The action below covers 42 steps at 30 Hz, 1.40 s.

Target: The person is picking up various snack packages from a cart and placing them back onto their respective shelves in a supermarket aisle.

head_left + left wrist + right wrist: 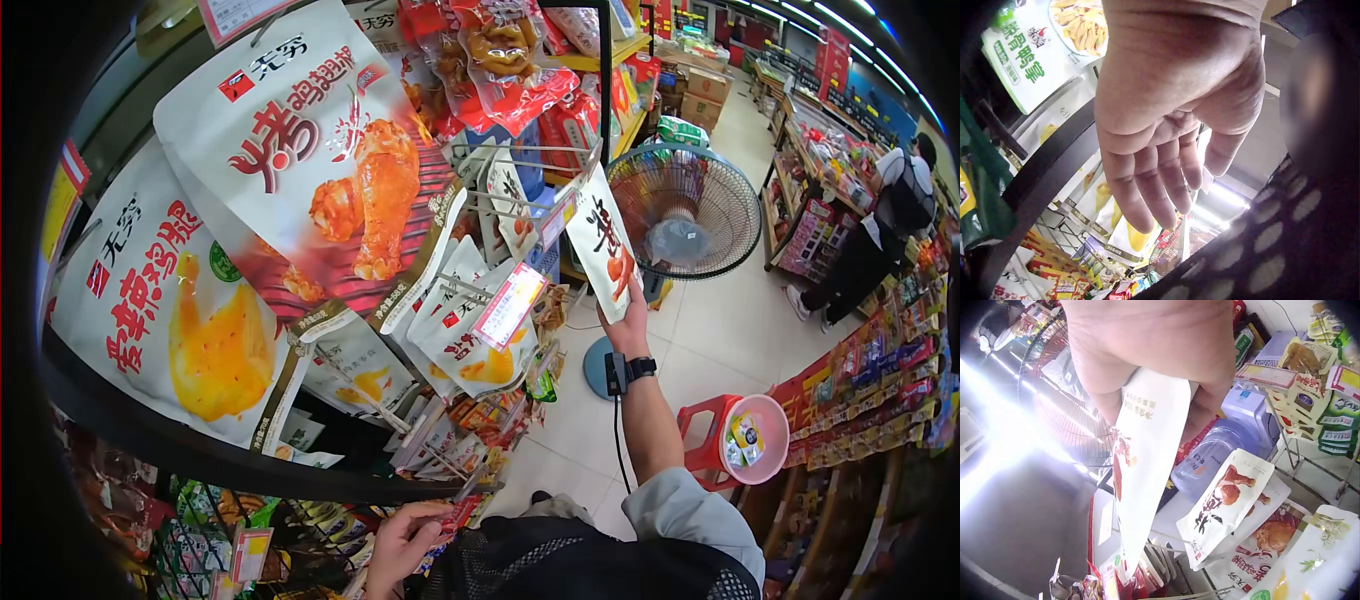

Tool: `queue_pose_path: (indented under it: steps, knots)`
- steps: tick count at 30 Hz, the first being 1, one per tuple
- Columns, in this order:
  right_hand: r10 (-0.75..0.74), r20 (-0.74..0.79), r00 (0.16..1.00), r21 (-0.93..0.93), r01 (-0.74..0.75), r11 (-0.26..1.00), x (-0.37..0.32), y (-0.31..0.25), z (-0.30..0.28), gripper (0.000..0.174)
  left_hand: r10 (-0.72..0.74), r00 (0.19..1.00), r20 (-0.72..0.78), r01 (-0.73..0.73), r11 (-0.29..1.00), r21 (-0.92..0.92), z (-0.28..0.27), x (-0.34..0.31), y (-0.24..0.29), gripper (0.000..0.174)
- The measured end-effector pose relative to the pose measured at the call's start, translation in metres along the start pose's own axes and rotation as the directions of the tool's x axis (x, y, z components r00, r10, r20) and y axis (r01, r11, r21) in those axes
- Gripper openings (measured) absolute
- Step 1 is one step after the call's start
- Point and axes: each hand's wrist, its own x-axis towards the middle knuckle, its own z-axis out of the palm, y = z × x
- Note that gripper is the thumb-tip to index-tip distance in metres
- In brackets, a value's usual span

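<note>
Packet (white, printed) is pinched by right-hand fingers

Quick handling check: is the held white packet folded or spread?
Spread: in the head view, the white packet extends unfolded above the right hand, printed front showing.

Price tags and hanging packets show a shop.

We see a caged fan in a shop aisle, a pink basin atop a red stool, cardboard boxes stacked beyond, and a person wearing a black backpack beside shelves.
</note>
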Motion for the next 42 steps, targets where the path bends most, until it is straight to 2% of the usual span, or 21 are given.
queue_pose_path:
  steps: [4,7,11,14,20,23,42]
  knots:
    - [-0.006,-0.013,1.000,-0.005,0.006,1.000,0.019,-0.005,0.009,0.042,0.017,1.000,0.025,-0.016,1.000,-0.009,-0.001,0.006,-0.002,0.020]
    - [-0.031,0.034,0.999,-0.050,0.033,0.998,0.028,-0.006,0.012,0.046,0.043,0.999,0.032,-0.043,0.999,0.010,-0.005,0.008,-0.007,0.019]
    - [-0.043,-0.028,0.999,-0.049,0.042,0.998,0.029,-0.007,0.011,0.043,0.053,0.998,0.029,-0.053,0.999,0.000,-0.010,0.007,-0.011,0.019]
    - [-0.046,0.014,0.999,-0.019,0.047,0.999,0.027,-0.008,0.006,0.044,0.087,0.996,0.021,-0.086,0.995,-0.042,-0.011,0.006,-0.014,0.019]
    - [-0.070,-0.050,0.996,-0.067,0.067,0.995,0.022,-0.004,0.010,0.043,0.058,0.998,-0.002,-0.058,0.998,-0.039,-0.010,0.002,-0.012,0.019]
    - [-0.078,-0.019,0.997,-0.025,0.077,0.997,0.030,-0.003,0.011,0.042,0.076,0.997,0.005,-0.076,0.997,-0.022,-0.012,0.001,-0.015,0.019]
    - [-0.124,0.012,0.992,-0.176,0.124,0.977,0.027,-0.017,0.011,0.043,0.097,0.995,0.003,-0.097,0.995,-0.038,-0.009,-0.001,-0.020,0.018]
